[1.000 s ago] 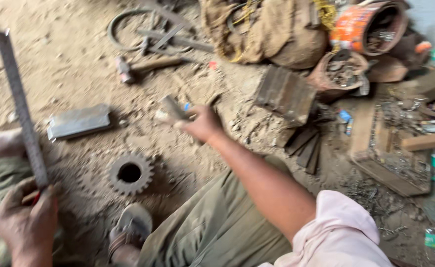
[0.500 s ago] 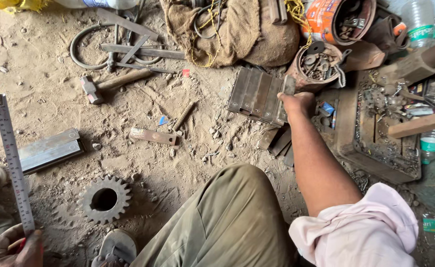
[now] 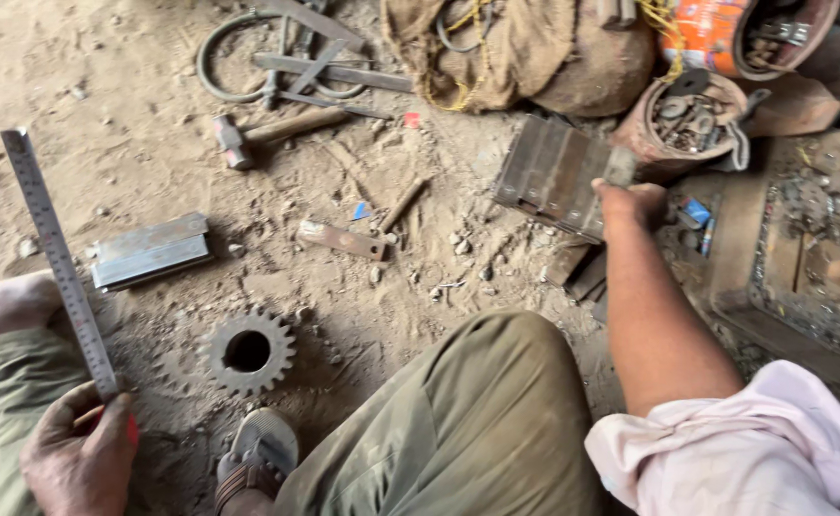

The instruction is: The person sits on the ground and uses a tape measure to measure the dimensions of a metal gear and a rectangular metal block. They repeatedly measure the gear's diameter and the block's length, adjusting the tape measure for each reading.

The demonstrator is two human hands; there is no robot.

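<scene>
Head view: the left hand (image 3: 78,459) has its grip clamped on the lower end of a steel ruler (image 3: 57,258), which slants up and away from it over the dirt floor (image 3: 133,115). Just to the right of that grip lies a gear (image 3: 248,352), with a sandalled foot (image 3: 257,457) near it. The right hand (image 3: 633,203), arm stretched out, has its grip clamped on a small grey metal piece (image 3: 620,165), which stands above the fingers, beside a ribbed metal block (image 3: 553,177).
</scene>
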